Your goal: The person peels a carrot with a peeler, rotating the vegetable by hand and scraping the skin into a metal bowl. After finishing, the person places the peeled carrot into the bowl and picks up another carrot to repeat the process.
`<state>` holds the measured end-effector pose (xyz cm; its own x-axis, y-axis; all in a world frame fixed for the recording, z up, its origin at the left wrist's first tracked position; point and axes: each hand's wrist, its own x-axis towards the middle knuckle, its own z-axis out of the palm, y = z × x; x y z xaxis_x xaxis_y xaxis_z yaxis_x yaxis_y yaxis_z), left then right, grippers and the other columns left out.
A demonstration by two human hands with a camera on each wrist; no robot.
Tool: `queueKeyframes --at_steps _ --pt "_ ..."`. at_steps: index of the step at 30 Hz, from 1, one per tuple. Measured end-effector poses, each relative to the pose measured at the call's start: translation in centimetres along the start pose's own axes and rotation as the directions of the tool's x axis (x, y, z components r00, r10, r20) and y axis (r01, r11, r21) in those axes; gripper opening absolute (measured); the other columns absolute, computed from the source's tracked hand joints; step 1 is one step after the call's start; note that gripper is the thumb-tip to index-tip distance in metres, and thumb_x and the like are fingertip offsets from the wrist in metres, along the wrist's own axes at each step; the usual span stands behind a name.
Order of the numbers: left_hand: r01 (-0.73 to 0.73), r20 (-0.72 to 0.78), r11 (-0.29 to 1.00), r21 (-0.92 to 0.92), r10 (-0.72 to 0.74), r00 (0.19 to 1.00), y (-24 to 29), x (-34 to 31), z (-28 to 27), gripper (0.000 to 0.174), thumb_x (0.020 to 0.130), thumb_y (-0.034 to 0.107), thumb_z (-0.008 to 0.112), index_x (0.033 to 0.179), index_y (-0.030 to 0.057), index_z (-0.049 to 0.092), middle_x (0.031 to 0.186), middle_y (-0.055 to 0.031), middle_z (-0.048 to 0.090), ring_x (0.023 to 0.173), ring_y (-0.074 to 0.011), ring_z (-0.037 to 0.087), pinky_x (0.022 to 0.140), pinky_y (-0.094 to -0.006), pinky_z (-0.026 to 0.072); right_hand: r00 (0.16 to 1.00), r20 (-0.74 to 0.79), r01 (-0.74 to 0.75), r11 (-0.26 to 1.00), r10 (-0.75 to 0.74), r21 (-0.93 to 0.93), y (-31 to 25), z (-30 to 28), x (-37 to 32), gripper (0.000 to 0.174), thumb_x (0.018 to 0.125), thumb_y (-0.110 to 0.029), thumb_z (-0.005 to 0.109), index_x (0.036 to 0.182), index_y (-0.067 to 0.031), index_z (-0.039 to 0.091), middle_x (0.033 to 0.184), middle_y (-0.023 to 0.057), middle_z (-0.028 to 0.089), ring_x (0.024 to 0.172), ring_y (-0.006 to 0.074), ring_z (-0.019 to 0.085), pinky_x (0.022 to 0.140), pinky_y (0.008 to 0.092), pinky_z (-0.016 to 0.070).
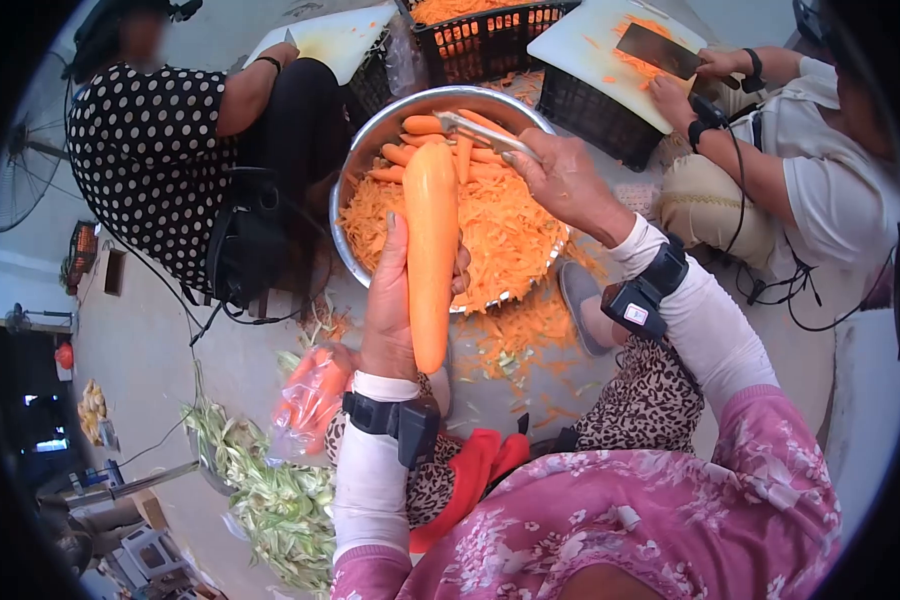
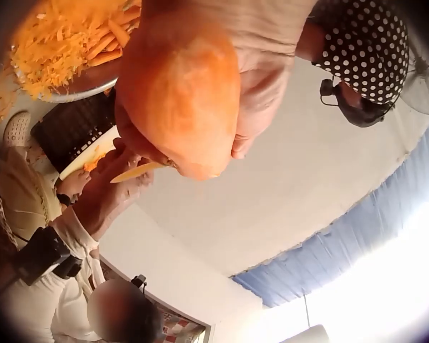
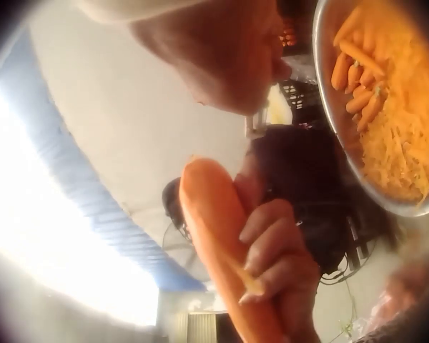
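Note:
My left hand (image 1: 385, 325) grips a large peeled carrot (image 1: 431, 260), its fingers wrapped round one side and the thumb along the other. The carrot stands lengthwise over the near side of a metal basin (image 1: 341, 200). In my right hand (image 1: 578, 188) is a metal peeler (image 1: 482, 133), held past the far end of the carrot. A thin strip of peel (image 3: 250, 282) clings by the left fingers in the right wrist view. Shredded peelings (image 1: 500, 235) fill much of the basin, with several whole carrots (image 1: 395, 155) at its far side.
At the right a person cuts carrot with a cleaver (image 1: 660, 50) on a white board (image 1: 580, 45) over a black crate. Another person sits at the left by a second board (image 1: 320, 40). Near my left arm lie a bag of carrots (image 1: 310, 400) and leafy scraps (image 1: 280, 500).

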<state>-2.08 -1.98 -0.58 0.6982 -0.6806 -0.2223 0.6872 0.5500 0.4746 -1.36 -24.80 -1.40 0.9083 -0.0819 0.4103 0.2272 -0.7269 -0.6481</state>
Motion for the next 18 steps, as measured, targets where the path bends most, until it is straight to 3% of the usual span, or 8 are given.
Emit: queueKeyframes --at_steps 4,6,10,13,16,18 --pt "-0.114 -0.082 0.991 0.076 0.12 0.989 0.4 0.2 -0.9 0.047 0.095 0.048 0.042 0.11 0.0053 0.053 0.087 -0.0086 0.058 0.073 -0.0189 0.056 0.056 -0.0294 0.0466 0.998 0.027 0.049 0.993 -0.052 0.105 -3.2 -1.2 -1.0 0.017 0.086 -0.017 0.061 0.087 -0.0001 0.056 0.066 0.0175 0.051 0.059 0.0322 0.051 0.053 0.0384 0.0401" --pt "-0.115 -0.126 0.99 0.079 0.124 0.984 0.4 0.3 -1.5 0.047 0.095 0.048 0.042 0.111 0.0053 0.053 0.088 -0.009 0.059 0.074 -0.0195 0.057 0.057 -0.0306 0.0479 0.963 0.185 0.17 0.974 -0.196 0.15 -4.7 -1.0 -2.1 0.018 0.086 -0.02 0.059 0.083 -0.002 0.054 0.069 0.0168 0.054 0.069 0.0373 0.057 0.058 0.0423 0.0439" --pt "-0.106 -0.193 0.991 0.078 0.119 0.974 0.4 0.3 -1.0 0.048 0.095 0.048 0.04 0.112 0.0046 0.052 0.09 -0.0098 0.06 0.073 -0.0209 0.058 0.059 -0.033 0.0502 0.919 0.211 0.271 0.923 -0.332 0.273 -5.6 0.1 -3.6 0.017 0.085 -0.019 0.06 0.085 -0.0036 0.052 0.07 0.0158 0.053 0.07 0.0364 0.057 0.058 0.0428 0.0443" --pt "-0.084 -0.176 0.994 0.068 0.095 0.98 0.0 0.5 -1.0 0.048 0.095 0.048 0.04 0.112 0.004 0.052 0.088 -0.0095 0.059 0.07 -0.0202 0.058 0.057 -0.0308 0.0493 0.923 0.206 0.289 0.939 -0.325 0.189 -5.3 0.1 -3.3 0.016 0.085 -0.018 0.059 0.085 -0.0041 0.051 0.072 0.015 0.053 0.07 0.0364 0.057 0.059 0.0439 0.0447" --pt "-0.067 -0.171 0.993 0.093 0.083 0.982 -0.2 0.4 -0.8 0.048 0.096 0.047 0.041 0.113 0.0037 0.052 0.087 -0.0093 0.058 0.07 -0.0196 0.057 0.057 -0.03 0.048 0.957 0.069 0.28 0.959 -0.281 0.034 -3.7 0.1 -1.7 0.019 0.085 -0.02 0.059 0.081 -0.0038 0.05 0.07 0.0155 0.054 0.069 0.0368 0.057 0.059 0.0455 0.0442" --pt "-0.002 -0.135 0.997 0.076 0.013 0.991 -0.5 0.1 -0.8 0.048 0.096 0.047 0.04 0.113 0.0036 0.052 0.087 -0.0093 0.058 0.071 -0.0198 0.056 0.057 -0.0304 0.0473 0.988 0.066 0.143 0.984 -0.136 -0.106 -1.6 -0.3 -0.5 0.018 0.088 -0.018 0.057 0.085 -0.0004 0.053 0.066 0.0177 0.051 0.062 0.0366 0.053 0.056 0.0417 0.0424"
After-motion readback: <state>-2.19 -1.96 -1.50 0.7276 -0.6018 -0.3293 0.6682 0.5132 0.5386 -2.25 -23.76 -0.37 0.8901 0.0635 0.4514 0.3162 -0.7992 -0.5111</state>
